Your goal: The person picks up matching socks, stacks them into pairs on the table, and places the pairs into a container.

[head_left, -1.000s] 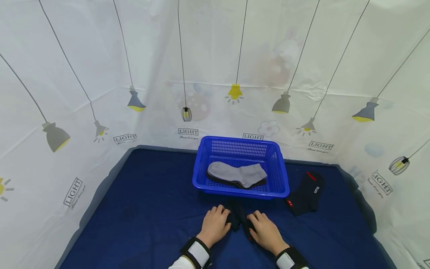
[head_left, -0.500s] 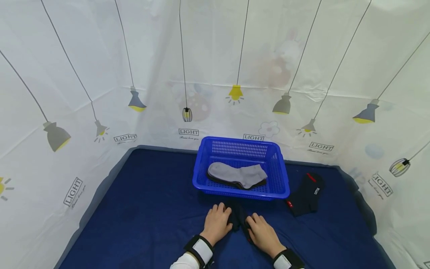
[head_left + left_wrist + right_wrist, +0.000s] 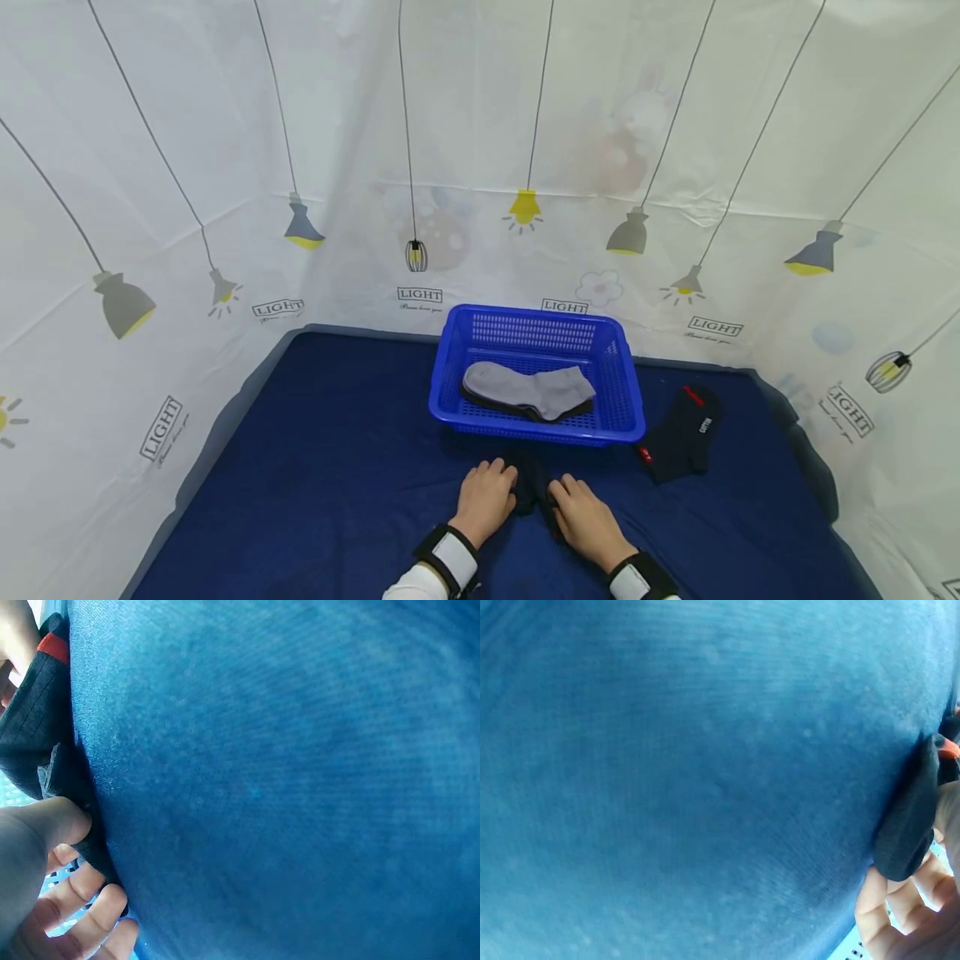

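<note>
On the blue cloth in front of the basket lies a black sock, bunched between both hands in the head view. My left hand pinches its left part; the left wrist view shows the thumb over the dark fabric and the fingers beneath. A red band marks the sock's other end. My right hand grips the right part, and in the right wrist view a rounded dark end sticks out past its fingers. Whether this is one sock or two, I cannot tell.
A blue plastic basket stands behind the hands, holding a grey sock on top of dark ones. To its right lie black socks with red and white marks. White printed sheets wall the blue surface.
Both hands have drawn very slightly closer together over the black sock. Basket and other socks stay where they were.
</note>
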